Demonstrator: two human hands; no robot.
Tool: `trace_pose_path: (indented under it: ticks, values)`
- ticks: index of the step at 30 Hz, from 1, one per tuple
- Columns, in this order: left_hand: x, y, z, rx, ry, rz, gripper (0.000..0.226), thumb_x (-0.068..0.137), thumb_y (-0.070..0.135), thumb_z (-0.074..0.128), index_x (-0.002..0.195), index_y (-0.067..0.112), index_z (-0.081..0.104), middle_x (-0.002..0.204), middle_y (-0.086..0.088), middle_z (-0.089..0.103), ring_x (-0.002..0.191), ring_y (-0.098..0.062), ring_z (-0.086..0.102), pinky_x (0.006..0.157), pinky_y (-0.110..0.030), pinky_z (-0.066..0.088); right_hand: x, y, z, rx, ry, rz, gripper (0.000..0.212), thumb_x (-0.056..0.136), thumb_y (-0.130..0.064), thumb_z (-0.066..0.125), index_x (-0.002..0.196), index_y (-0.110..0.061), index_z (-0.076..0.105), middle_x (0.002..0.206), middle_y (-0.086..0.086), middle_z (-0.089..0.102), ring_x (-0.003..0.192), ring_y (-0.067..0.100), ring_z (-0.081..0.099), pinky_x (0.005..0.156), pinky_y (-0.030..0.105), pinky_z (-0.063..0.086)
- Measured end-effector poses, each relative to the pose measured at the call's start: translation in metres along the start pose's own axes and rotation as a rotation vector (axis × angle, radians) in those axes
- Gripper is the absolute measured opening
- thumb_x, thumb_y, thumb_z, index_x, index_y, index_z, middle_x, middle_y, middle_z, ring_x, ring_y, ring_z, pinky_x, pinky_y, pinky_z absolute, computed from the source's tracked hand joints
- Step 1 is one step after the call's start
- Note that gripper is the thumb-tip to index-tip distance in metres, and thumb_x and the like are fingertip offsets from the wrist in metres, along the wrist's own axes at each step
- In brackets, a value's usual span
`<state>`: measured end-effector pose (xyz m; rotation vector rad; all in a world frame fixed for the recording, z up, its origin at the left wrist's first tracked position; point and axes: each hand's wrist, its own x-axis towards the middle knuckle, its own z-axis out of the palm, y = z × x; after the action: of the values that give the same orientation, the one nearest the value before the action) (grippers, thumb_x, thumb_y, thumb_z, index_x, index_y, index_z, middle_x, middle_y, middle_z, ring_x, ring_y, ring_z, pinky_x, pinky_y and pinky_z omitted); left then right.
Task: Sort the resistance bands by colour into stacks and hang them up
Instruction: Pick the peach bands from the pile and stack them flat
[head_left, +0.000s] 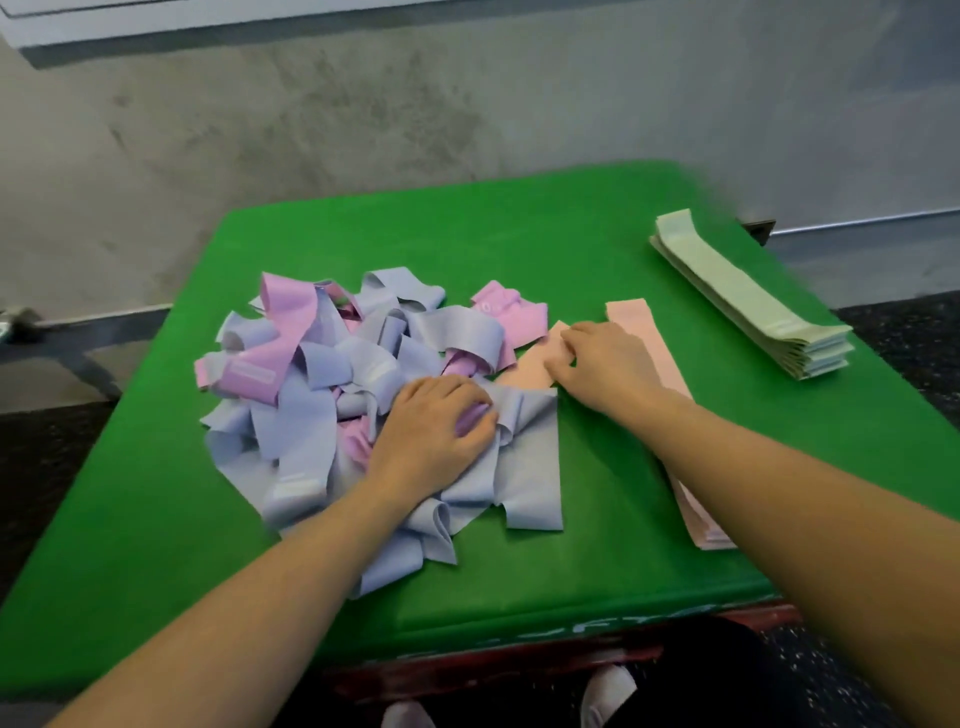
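Observation:
A tangled heap of blue-grey and purple-pink resistance bands (322, 374) covers the left middle of the green table (597, 249). My left hand (436, 426) lies on the heap's right side, fingers curled into the blue and purple bands. My right hand (602, 358) pinches the end of a peach-pink band (530, 369) beside the heap. A flat stack of peach-pink bands (691, 499) runs under my right forearm. A neat stack of pale green bands (748, 296) lies at the far right.
The table's front edge shows dark red wood (519, 670), with shoes below it. A grey concrete wall (363, 104) stands behind the table. Dark speckled floor (904, 343) lies on both sides. Bare green cloth is visible along the front and back of the table.

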<state>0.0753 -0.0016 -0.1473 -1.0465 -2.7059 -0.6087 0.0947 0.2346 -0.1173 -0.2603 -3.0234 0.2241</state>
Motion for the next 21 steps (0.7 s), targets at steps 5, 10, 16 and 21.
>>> trace_pose_path:
  ticks: [5,10,16,21]
  values:
    - [-0.002,-0.002,0.001,-0.032,0.063,-0.002,0.026,0.091,0.046,0.05,0.094,0.025,0.065,0.099,0.011,0.063,0.094,-0.013,0.057,0.088,-0.036,0.042,-0.011,-0.002,0.013,-0.081,0.158,-0.043,0.037,0.099,-0.056,0.042,0.102,-0.033,0.072,0.113,-0.012,0.069,0.106,0.02,0.057,0.09,0.039,0.034]
    - [-0.003,-0.002,-0.001,-0.039,0.054,0.017,0.033,0.092,0.053,0.048,0.101,0.025,0.061,0.107,0.01,0.057,0.096,-0.013,0.054,0.089,-0.035,0.04,-0.025,-0.004,0.007,0.162,0.195,-0.15,0.017,0.086,-0.037,0.072,0.085,-0.02,0.071,0.115,0.003,0.066,0.11,0.029,0.056,0.09,0.041,0.04]
    - [-0.002,-0.002,-0.002,-0.05,0.045,0.005,0.039,0.088,0.066,0.051,0.099,0.029,0.06,0.113,0.013,0.054,0.098,-0.011,0.054,0.088,-0.038,0.044,-0.058,-0.009,-0.025,0.688,0.002,-0.136,0.025,0.085,-0.038,0.066,0.083,-0.019,0.049,0.093,-0.008,0.068,0.079,0.007,0.059,0.069,0.03,0.044]
    - [-0.001,0.002,-0.013,-0.121,-0.023,0.008,0.038,0.086,0.067,0.059,0.1,0.033,0.05,0.107,0.013,0.055,0.093,-0.012,0.054,0.088,-0.04,0.046,-0.074,-0.012,-0.044,0.858,0.039,-0.117,0.025,0.098,-0.008,0.055,0.089,-0.025,0.04,0.063,-0.003,0.04,0.052,0.003,0.036,0.052,0.022,0.032]
